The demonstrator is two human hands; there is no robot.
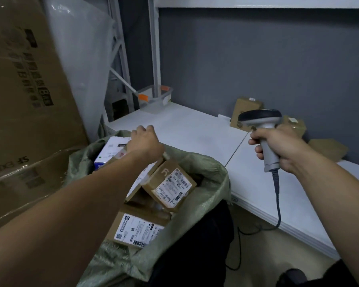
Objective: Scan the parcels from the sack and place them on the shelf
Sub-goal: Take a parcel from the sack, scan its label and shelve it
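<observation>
Left hand: Your left hand [144,139] was down at the mouth of the sack [207,175], its back to the camera. The fingers were curled at the far edge of the white parcel [112,150]. Whether they gripped it could not be told.
Right hand: Your right hand [280,147] was closed firmly round the handle of the scanner [260,120], held above the shelf [184,125]. The scanner's head pointed left.
Cable: The scanner cable [278,206] hung from the handle down past the shelf's front edge.
Sack contents: Beside the white parcel lay a tilted brown parcel [170,185], label up. A second labelled brown parcel [137,228] lay nearer you.
Shelf: Two cardboard boxes [246,108] and a flat brown packet [330,148] sat by the grey wall behind the scanner. A clear plastic tub [155,98] stood at the far corner.
Surroundings: Large wrapped cartons [21,83] stood left of the sack.
</observation>
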